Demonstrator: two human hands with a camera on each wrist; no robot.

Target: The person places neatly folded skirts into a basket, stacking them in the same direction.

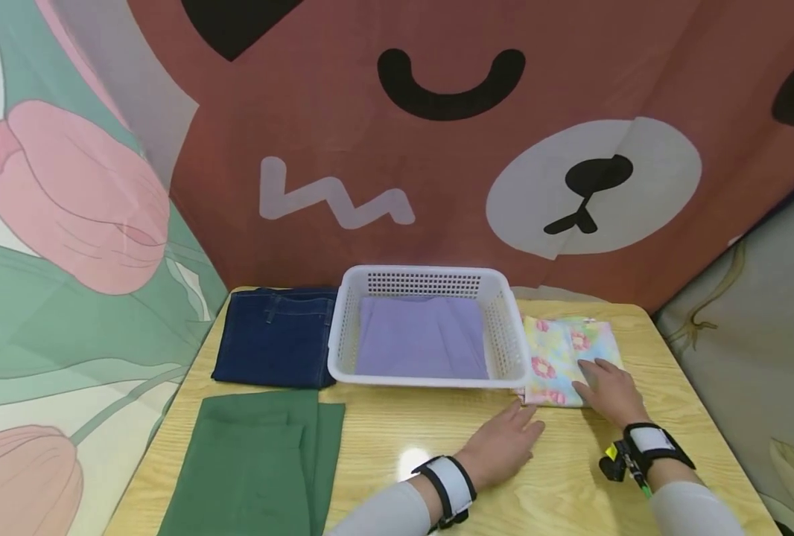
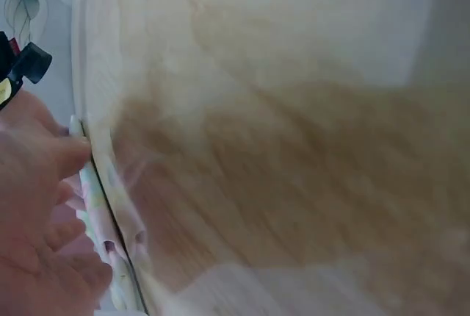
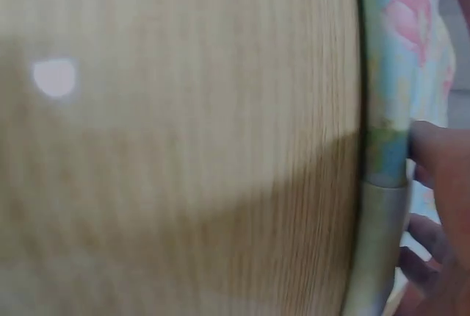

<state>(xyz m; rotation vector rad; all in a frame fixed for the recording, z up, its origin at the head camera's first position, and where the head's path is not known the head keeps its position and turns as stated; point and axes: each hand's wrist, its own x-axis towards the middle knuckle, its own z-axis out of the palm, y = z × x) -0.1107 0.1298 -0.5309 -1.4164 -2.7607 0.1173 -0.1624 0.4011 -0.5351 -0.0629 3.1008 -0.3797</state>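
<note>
A folded floral cloth (image 1: 558, 361) in yellow, pink and blue lies flat at the right of the table, beside a white basket. My right hand (image 1: 611, 391) rests on its right part with loosely spread fingers. At its near left corner is my left hand (image 1: 500, 443), low over the table, fingers extended and fingertips right at the cloth's edge. In the right wrist view the cloth's folded edge (image 3: 388, 73) shows thick and rounded, with fingers lying on top. The left wrist view shows the edge of the cloth (image 2: 103, 213) beside the fingers.
The white plastic basket (image 1: 430, 383) at the back middle holds a folded purple cloth (image 1: 424, 339). Left of it lie folded dark blue jeans (image 1: 272, 339), and a folded green cloth (image 1: 256, 461) is in front of them. A bear-printed curtain (image 1: 343, 134) hangs behind the wooden table (image 1: 383, 424).
</note>
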